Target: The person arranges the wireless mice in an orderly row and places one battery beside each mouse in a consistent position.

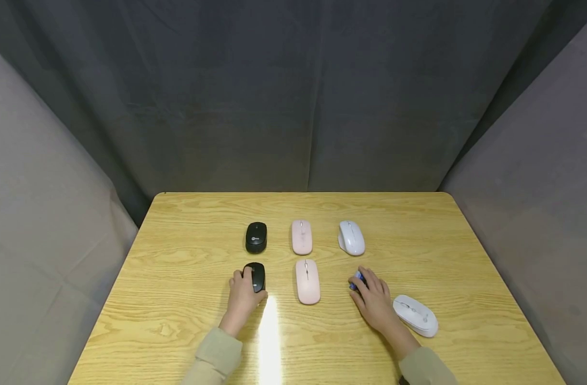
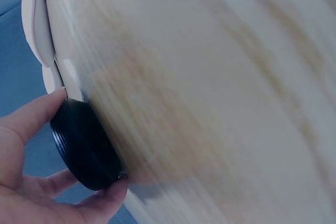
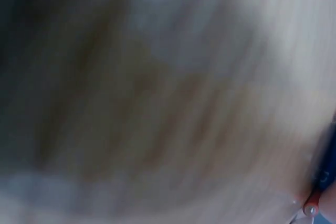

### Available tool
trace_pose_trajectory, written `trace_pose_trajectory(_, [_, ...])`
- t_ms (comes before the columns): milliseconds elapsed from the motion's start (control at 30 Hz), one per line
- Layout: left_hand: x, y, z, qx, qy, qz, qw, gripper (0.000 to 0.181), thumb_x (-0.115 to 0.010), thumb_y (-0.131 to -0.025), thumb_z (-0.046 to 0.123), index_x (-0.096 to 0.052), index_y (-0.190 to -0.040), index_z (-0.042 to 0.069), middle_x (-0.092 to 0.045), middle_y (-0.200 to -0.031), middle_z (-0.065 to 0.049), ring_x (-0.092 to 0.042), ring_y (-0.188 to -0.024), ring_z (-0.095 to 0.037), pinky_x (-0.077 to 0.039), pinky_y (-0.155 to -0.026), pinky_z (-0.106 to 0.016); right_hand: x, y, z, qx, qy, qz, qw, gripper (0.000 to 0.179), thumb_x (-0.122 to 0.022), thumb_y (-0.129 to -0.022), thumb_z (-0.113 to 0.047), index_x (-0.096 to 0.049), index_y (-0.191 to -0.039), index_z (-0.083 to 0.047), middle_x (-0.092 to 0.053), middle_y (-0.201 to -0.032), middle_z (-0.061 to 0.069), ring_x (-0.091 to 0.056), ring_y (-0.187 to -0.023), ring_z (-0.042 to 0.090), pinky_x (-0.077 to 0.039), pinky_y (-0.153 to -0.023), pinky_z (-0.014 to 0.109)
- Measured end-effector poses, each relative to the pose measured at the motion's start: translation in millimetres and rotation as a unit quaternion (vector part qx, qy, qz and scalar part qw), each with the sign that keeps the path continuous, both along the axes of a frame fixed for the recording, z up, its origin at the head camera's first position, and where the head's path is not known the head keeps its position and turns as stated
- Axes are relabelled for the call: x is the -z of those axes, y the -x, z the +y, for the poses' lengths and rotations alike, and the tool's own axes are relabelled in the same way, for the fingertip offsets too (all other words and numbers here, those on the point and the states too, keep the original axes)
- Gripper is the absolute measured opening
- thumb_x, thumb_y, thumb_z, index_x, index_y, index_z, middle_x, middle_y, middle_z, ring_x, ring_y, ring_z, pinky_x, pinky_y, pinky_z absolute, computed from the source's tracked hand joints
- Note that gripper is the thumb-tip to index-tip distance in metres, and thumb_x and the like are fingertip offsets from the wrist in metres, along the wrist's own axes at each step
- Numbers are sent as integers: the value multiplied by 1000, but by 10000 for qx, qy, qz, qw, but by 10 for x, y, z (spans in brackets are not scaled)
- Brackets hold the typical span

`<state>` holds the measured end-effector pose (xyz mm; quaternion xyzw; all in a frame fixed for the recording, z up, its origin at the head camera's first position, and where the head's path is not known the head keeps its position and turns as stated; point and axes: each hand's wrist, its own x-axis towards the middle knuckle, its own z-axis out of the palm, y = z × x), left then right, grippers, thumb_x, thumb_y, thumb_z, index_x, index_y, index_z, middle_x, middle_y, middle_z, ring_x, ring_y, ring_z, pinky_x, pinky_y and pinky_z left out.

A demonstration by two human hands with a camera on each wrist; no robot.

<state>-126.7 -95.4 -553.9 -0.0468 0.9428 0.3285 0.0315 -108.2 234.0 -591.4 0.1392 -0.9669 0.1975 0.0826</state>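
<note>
My left hand (image 1: 242,297) grips a black computer mouse (image 1: 259,279) by its sides at the front left of the group. In the left wrist view, thumb and fingertips pinch that mouse's edges close to the wooden surface. On the right, my right hand (image 1: 376,306) holds a small blue object (image 1: 357,281), mostly covered by the fingers. The right wrist view catches only its dark blue side (image 3: 326,166) and a red part (image 3: 312,203) at the edge; its kind cannot be told. Beside this hand lies a white mouse (image 1: 416,315), set at a slant.
Behind stand another black mouse (image 1: 256,238), a pink mouse (image 1: 301,237) and a white mouse (image 1: 352,238) in a row. A second pink mouse (image 1: 307,282) lies between my hands. The wooden table (image 1: 178,321) has a dark curtain (image 1: 226,107) behind it.
</note>
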Motion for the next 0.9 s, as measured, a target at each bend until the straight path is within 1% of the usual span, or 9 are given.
trace_pose_trajectory(200, [-22,-8,1,-2,-32,-56,10000,71,-79,-69,19,-43,-126,-3,-40,-113,-28,-42,-97,-39,-46,-70,-46,37,74,12,59,29,-86,9999,23,-53,-93,-20,-53,-115,-13,-31,-140,20,-23,-129,40,-18,-95,61])
trace_pose_trajectory(467, [-12,-3,4,-37,-28,-72,10000,71,-79,-69,19,-43,-126,-3,-40,-112,-28,-41,-97,-39,-46,-70,-45,44,164,24,240,50,-98,9997,21,-52,-93,-21,-52,-112,-12,-32,-138,22,-24,-128,41,-18,-94,63])
trace_pose_trajectory(600, [-6,-2,-1,-35,-42,-45,10000,70,-79,-69,18,-43,-125,-3,-40,-112,-28,-41,-96,-39,-46,-70,-45,47,213,26,456,26,-113,9989,21,-51,-94,-22,-51,-112,-11,-32,-138,22,-24,-128,43,-18,-94,64])
trace_pose_trajectory(900, [-4,-4,6,-58,-68,50,9999,69,-80,-69,17,-44,-124,-3,-40,-112,-28,-41,-97,-39,-46,-71,-46,59,339,34,1075,224,-229,9937,22,-50,-94,-22,-49,-112,-9,-34,-134,24,-22,-128,44,-14,-94,66])
